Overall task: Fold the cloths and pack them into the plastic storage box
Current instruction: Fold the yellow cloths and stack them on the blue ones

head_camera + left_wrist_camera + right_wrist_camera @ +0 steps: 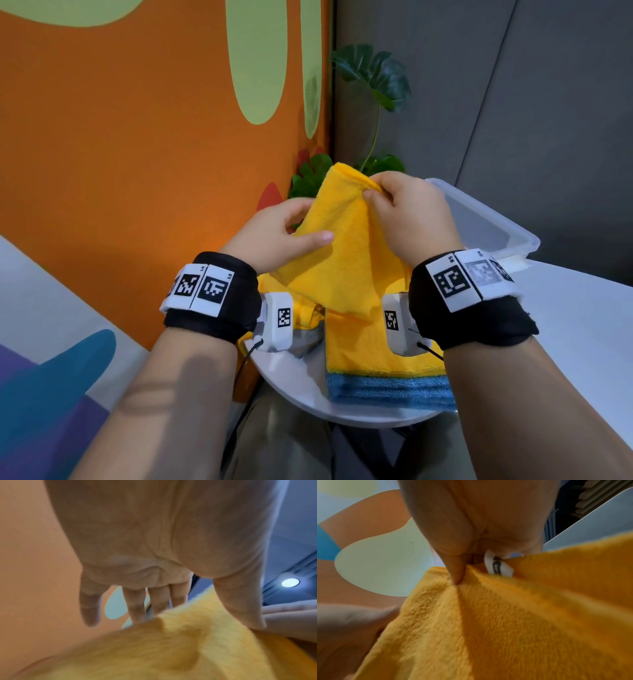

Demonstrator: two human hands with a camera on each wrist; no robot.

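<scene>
Our right hand (407, 212) pinches the yellow cloth (346, 260) at its top edge, beside the label (498, 566); our left hand (274, 236) holds its side between thumb and fingers (137, 607), above the folded stack (376, 356). Soft, light, floppy, we reckon: grip corners.

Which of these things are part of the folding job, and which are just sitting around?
In the job: yellow cloth, left hand, right hand, cloth pile, plastic storage box.
Just around: plant, orange wall.
</scene>
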